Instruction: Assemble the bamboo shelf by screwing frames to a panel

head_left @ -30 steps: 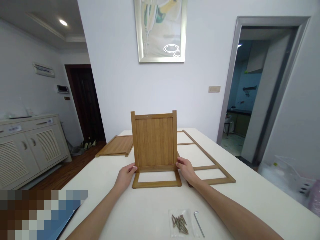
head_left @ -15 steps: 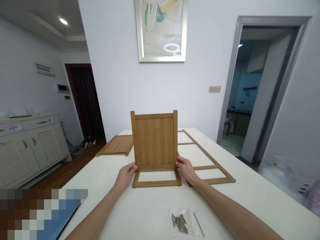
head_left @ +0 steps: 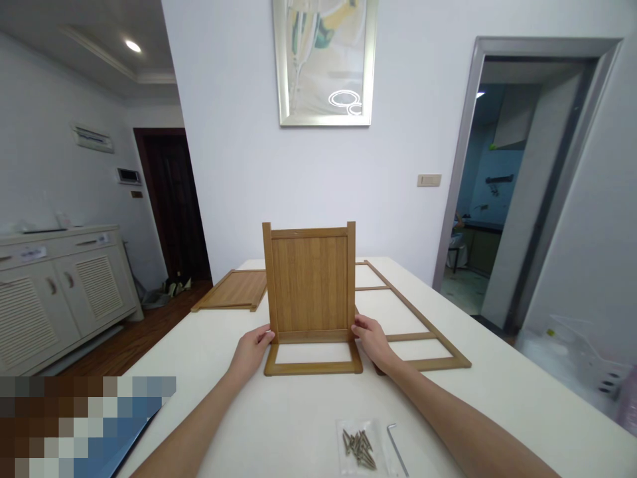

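Observation:
A brown wooden panel (head_left: 309,285) stands upright on the white table, its two side posts rising above the top rail. Around its foot lies a flat wooden frame (head_left: 313,368), whose front bar shows nearest me. My left hand (head_left: 252,348) pinches the panel's lower left edge between thumb and fingers. At the lower right edge, my right hand (head_left: 372,342) grips the panel the same way. What lies behind the panel is hidden. Closer to me are a clear bag of screws (head_left: 359,448) and an L-shaped hex key (head_left: 398,450).
A second wooden panel (head_left: 233,290) lies flat at the left of the table (head_left: 279,425). On the right lies a large open wooden frame (head_left: 423,363) with crossbars. Behind the table is a wall with a framed picture (head_left: 326,124). A pixelated patch covers the lower left corner.
The whole view has shifted slightly. Both hands stay at the panel's lower edges, and the panel remains upright in the same place.

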A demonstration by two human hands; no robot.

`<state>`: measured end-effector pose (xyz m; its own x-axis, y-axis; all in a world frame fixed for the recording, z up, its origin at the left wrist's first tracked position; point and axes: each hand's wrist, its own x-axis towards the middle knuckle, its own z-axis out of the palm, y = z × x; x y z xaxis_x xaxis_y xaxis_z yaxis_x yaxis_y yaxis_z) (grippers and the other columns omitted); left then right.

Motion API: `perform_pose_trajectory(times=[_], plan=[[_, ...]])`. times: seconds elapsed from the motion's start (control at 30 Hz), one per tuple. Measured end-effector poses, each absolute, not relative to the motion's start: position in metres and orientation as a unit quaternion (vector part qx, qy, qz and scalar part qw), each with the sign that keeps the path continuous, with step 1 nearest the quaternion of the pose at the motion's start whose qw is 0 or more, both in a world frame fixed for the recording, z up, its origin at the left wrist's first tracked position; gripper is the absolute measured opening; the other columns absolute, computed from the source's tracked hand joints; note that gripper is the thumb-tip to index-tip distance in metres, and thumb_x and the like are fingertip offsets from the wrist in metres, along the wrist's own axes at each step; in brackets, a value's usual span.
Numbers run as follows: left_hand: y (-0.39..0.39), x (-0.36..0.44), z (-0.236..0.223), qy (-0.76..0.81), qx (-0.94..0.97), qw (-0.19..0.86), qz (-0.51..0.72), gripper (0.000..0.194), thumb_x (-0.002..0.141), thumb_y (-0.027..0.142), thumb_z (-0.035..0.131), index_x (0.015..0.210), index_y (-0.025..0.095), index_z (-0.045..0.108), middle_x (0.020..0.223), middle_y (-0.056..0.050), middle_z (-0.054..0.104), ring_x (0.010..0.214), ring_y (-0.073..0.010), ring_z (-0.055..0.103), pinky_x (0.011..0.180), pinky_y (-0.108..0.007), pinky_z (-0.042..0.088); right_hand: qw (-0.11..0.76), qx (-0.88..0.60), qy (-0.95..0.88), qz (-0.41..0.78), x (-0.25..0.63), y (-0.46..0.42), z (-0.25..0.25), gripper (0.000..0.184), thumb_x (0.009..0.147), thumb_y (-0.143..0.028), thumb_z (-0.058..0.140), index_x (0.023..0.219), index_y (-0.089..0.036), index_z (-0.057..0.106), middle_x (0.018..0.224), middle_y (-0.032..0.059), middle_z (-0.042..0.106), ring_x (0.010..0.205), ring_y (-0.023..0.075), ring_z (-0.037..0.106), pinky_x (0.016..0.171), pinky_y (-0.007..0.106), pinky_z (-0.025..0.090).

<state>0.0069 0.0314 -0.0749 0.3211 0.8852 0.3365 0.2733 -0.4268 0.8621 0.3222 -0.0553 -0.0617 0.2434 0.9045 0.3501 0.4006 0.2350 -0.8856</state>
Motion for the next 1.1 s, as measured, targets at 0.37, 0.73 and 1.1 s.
perform_pose_trajectory(times=[0.37, 0.73, 1.1], plan=[[0.0298, 0.0063, -0.0720, 0.405, 0.734, 0.353, 0.416, 0.043, 0.078, 0.047, 0.052, 0.106, 0.019, 0.069, 0.104, -0.003, 0.072, 0.100, -0.0263, 0.064, 0.090, -0.036, 0.047, 0.539, -0.578, -0.567, 0.230, 0.3226, -0.0552, -0.0625, 0.011, 0.066, -0.030, 0.048, 0.066, -0.020, 0.052, 0.064, -0.0020, 0.055, 0.067, 0.0168, 0.049, 0.065, 0.029, 0.036], [0.0262, 0.0071, -0.0681, 0.400, 0.730, 0.356, 0.425, 0.041, 0.077, 0.046, 0.053, 0.103, 0.020, 0.070, 0.101, -0.003, 0.073, 0.099, -0.0262, 0.065, 0.090, -0.036, 0.047, 0.539, -0.578, -0.569, 0.229, 0.3198, -0.0595, -0.0570, 0.010, 0.067, -0.029, 0.048, 0.066, -0.020, 0.051, 0.063, -0.0025, 0.053, 0.066, 0.0164, 0.048, 0.064, 0.028, 0.036], [0.0285, 0.0067, -0.0706, 0.403, 0.730, 0.360, 0.419, 0.042, 0.077, 0.047, 0.053, 0.104, 0.019, 0.069, 0.102, -0.004, 0.073, 0.099, -0.0266, 0.064, 0.091, -0.037, 0.046, 0.539, -0.582, -0.569, 0.219, 0.3185, -0.0612, -0.0545, 0.014, 0.064, -0.030, 0.050, 0.068, -0.019, 0.057, 0.064, -0.0006, 0.058, 0.068, 0.0183, 0.051, 0.066, 0.029, 0.038]])
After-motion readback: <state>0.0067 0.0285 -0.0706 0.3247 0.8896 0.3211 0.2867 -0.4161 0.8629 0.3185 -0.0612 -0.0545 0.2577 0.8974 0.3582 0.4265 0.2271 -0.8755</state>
